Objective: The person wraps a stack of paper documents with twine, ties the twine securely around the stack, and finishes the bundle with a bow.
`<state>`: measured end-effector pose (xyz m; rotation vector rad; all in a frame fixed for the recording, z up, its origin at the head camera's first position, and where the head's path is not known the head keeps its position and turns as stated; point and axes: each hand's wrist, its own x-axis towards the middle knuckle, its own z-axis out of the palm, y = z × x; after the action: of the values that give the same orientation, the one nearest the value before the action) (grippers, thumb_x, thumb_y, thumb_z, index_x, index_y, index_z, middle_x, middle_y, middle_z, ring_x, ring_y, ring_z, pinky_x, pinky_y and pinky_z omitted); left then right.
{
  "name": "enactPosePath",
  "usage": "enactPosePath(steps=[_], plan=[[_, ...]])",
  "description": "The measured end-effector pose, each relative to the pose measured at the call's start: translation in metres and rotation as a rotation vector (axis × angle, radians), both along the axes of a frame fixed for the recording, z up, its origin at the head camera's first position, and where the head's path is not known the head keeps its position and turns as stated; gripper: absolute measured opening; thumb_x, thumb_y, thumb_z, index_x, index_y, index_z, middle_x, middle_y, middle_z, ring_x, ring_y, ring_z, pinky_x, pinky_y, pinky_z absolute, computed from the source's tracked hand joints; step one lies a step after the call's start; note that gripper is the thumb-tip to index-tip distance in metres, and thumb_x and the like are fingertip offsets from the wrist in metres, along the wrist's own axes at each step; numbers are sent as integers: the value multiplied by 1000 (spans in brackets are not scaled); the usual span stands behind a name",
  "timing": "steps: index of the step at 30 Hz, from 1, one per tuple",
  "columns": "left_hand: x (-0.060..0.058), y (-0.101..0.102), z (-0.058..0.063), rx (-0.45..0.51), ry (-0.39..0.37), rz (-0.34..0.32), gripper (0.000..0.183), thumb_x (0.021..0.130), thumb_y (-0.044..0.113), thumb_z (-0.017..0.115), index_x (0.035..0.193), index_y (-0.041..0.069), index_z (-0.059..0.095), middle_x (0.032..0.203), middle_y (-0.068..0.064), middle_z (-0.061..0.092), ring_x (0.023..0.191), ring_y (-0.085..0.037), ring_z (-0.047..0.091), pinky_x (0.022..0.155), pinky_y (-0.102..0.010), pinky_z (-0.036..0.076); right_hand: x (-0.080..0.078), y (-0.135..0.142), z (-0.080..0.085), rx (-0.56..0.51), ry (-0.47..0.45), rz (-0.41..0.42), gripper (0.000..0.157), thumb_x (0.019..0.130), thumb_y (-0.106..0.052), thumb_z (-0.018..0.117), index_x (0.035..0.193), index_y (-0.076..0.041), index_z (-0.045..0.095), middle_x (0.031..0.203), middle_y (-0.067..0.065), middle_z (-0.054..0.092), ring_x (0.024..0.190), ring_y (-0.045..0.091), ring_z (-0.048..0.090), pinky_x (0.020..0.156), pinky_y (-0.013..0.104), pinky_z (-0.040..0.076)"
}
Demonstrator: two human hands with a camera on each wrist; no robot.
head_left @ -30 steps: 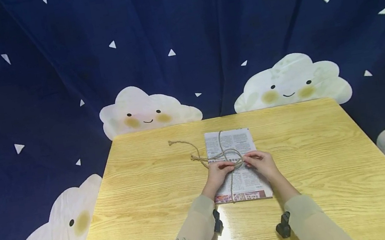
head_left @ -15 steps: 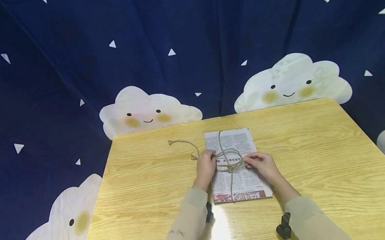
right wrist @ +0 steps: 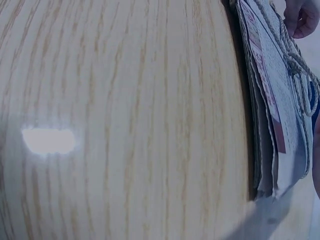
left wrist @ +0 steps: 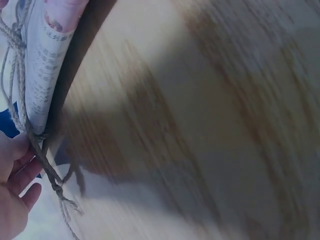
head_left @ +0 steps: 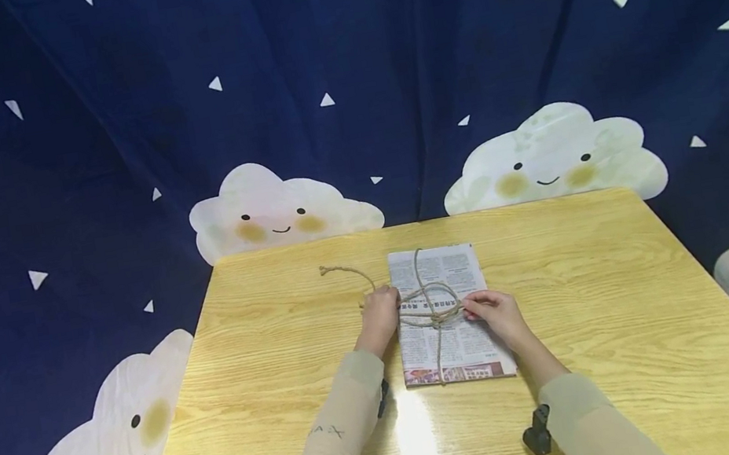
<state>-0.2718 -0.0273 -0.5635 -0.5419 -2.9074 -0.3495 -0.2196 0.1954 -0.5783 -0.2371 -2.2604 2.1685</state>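
Observation:
A stack of folded newspapers (head_left: 468,346) lies on the table, with brown twine (head_left: 437,351) running lengthwise over it and knotted near its middle. Loops of the twine spread over the upper half. At the stack's left edge my left hand (head_left: 381,319) pinches the twine strands; in the left wrist view the strands (left wrist: 42,160) pass by its thumb and fingers. My right hand (head_left: 498,315) pinches the right end of a loop between thumb and fingertips, above the paper. The right wrist view shows only a sliver of this hand, with the newspaper stack (right wrist: 280,115) edge-on.
The wooden table (head_left: 598,302) extends on both sides of the stack. One frayed twine end (head_left: 335,269) lies on the wood at the upper left. Behind stands a dark blue curtain (head_left: 335,41) with cloud prints.
My left hand has left the knot and moved up and left to the twine strands at the stack's left edge. The right hand has stayed at the loop.

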Motion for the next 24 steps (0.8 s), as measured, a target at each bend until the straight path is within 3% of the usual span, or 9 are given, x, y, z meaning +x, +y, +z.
enactPosePath(steps=[3, 6, 10, 12, 15, 18, 21, 24], plan=[[-1, 0, 0, -62, -23, -7, 4, 83, 3, 60, 86, 6, 60, 84, -5, 61, 81, -22, 59, 77, -32, 49, 0, 0, 0, 4, -9, -4, 26, 82, -8, 67, 98, 11, 61, 83, 13, 67, 71, 16, 65, 71, 29, 55], [-3, 0, 3, -77, 10, -30, 13, 82, -2, 59, 92, 5, 58, 89, -7, 61, 85, -22, 59, 82, -34, 47, -1, 0, -1, 9, -16, -3, 27, 82, -9, 67, 99, 11, 61, 83, 12, 67, 70, 14, 65, 71, 29, 55], [-8, -1, 12, 19, 70, -74, 13, 82, -5, 58, 91, 4, 57, 87, -8, 61, 82, -22, 59, 77, -32, 49, -2, 1, -2, 9, -16, -3, 27, 82, -9, 67, 99, 12, 61, 80, 6, 67, 70, 13, 65, 70, 28, 55], [-10, -1, 18, 101, 40, -86, 12, 83, -5, 58, 92, 3, 58, 88, -9, 62, 82, -22, 60, 75, -31, 50, -2, 1, -2, 3, -14, -3, 27, 82, -9, 67, 99, 12, 61, 79, 4, 67, 71, 13, 65, 71, 27, 55], [-14, -1, 27, 251, -89, -96, 13, 87, -2, 56, 99, -2, 61, 96, -14, 63, 90, -24, 60, 80, -31, 50, -2, 1, -2, 7, -15, -2, 28, 82, -9, 67, 100, 11, 61, 81, 7, 67, 71, 14, 65, 71, 27, 55], [-15, -1, 35, 444, -284, -70, 19, 92, 1, 50, 106, -5, 62, 101, -18, 63, 93, -25, 61, 79, -29, 51, -2, 1, -1, 13, -17, 1, 30, 81, -11, 68, 100, 11, 61, 85, 11, 67, 71, 14, 65, 71, 27, 55], [-13, -1, 40, 645, -481, 6, 21, 94, 3, 47, 104, -7, 62, 98, -21, 62, 84, -22, 60, 67, -23, 50, -3, 1, -1, 11, -24, 0, 30, 81, -12, 69, 100, 11, 61, 83, 9, 67, 71, 14, 65, 71, 27, 55], [-8, -1, 41, 821, -632, 96, 20, 94, 2, 46, 103, -9, 60, 93, -24, 61, 76, -22, 58, 59, -23, 48, -3, 1, -1, 1, -28, -7, 29, 81, -11, 69, 99, 11, 62, 80, 4, 67, 70, 14, 65, 71, 27, 55]])
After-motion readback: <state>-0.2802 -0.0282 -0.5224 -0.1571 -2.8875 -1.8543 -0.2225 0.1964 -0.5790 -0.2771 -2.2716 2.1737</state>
